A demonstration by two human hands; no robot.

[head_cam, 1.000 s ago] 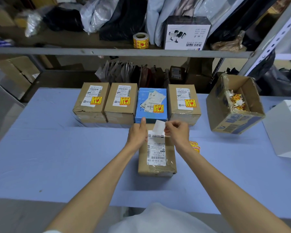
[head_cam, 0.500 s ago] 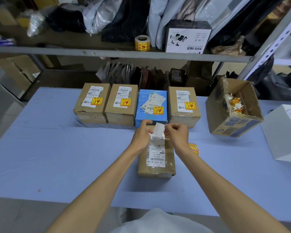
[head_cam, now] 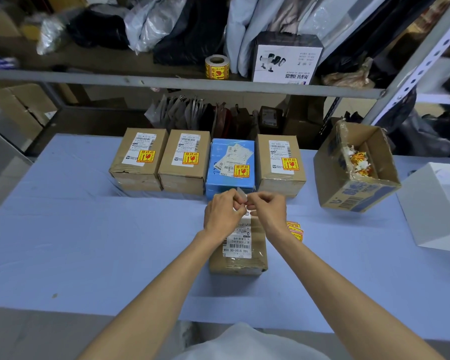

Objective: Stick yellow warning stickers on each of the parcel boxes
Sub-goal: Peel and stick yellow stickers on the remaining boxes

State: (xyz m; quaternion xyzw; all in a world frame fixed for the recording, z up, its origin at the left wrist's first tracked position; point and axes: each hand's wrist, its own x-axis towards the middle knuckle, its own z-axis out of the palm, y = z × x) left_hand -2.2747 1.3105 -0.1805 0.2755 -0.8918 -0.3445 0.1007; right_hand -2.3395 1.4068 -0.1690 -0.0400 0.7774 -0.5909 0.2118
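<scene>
Left hand (head_cam: 222, 213) and right hand (head_cam: 268, 210) both curled, fingertips pinching one pale sticker slip (head_cam: 242, 196) at frame centre, over brown parcel box (head_cam: 240, 258), loose yellow stickers (head_cam: 295, 230) just right, row of four stickered boxes (head_cam: 185, 162) above

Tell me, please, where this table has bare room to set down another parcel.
The widest bare stretch of the table lies left of the unstickered box, in front of the back row. A smaller patch lies right of that box, toward the near edge. The right is crowded: loose stickers, open carton, white box.
</scene>
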